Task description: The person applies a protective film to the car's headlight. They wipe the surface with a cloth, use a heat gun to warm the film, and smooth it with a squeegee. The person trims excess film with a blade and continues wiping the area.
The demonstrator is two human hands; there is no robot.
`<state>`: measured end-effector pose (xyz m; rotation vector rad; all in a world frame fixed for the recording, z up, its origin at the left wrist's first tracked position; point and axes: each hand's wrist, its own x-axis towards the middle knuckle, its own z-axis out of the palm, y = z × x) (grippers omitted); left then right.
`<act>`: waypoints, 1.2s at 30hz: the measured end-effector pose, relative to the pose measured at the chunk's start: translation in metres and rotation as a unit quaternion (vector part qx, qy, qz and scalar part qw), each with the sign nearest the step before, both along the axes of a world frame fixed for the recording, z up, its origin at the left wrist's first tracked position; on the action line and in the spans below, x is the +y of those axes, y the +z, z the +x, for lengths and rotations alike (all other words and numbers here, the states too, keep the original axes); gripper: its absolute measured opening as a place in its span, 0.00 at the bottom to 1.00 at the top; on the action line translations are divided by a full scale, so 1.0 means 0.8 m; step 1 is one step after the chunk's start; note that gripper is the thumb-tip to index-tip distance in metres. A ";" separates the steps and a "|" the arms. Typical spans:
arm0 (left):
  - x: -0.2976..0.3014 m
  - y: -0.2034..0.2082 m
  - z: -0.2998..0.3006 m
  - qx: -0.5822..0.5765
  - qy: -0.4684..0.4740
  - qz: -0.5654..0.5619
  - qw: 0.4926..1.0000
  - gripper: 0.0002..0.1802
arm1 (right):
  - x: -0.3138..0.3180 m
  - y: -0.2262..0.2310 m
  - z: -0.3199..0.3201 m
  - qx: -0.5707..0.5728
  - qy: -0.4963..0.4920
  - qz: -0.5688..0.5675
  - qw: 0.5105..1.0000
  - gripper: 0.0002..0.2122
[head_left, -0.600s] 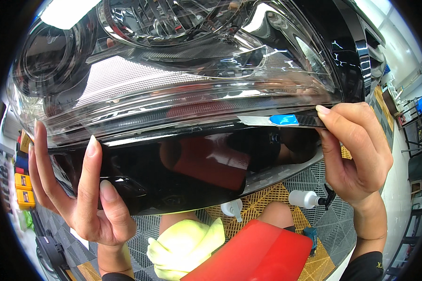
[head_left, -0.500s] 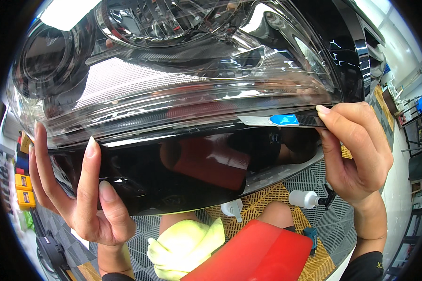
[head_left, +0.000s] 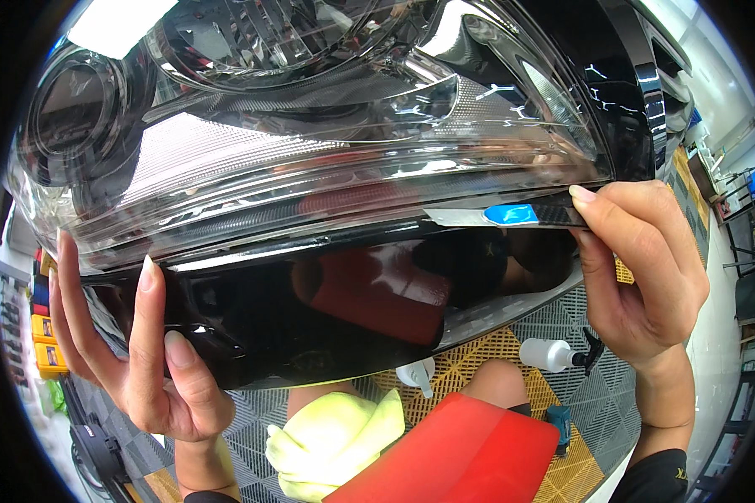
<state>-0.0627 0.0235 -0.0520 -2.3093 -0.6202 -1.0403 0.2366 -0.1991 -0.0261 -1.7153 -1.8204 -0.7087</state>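
Observation:
A car headlight (head_left: 252,159) with a clear lens spans the upper view, above a glossy black body panel (head_left: 252,310). My right hand (head_left: 642,264) pinches a thin flat tool (head_left: 512,215) by its dark, carbon-patterned end. The tool has a blue patch and a slanted silver tip pointing left. It lies along the seam between lens and panel; whether the tip is inside the gap I cannot tell. My left hand (head_left: 155,369) is at the panel's left end, fingers spread, fingertips at or near the lens's lower edge, holding nothing.
Below the panel are a yellow-green cloth (head_left: 335,440) and a red panel-like surface (head_left: 453,457) near my legs. A white spray bottle (head_left: 548,355) with a black head lies on the grey and yellow grid floor (head_left: 470,352). Yellow boxes (head_left: 49,344) stand at the left.
My left hand has shifted slightly left and down along the panel. The right hand and its thin flat tool sit slightly farther right in the view, along the same seam.

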 end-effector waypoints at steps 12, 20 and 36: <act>0.000 0.003 -0.006 0.001 0.010 0.006 1.000 0.26 | -0.009 0.001 0.005 -0.008 -0.001 0.011 1.000 0.14; -0.002 0.004 -0.005 -0.003 -0.001 -0.001 1.000 0.26 | -0.013 0.002 0.007 -0.013 -0.003 0.008 1.000 0.15; 0.001 0.002 -0.006 -0.004 -0.012 0.012 1.000 0.27 | -0.019 0.001 0.018 -0.016 -0.006 0.008 1.000 0.15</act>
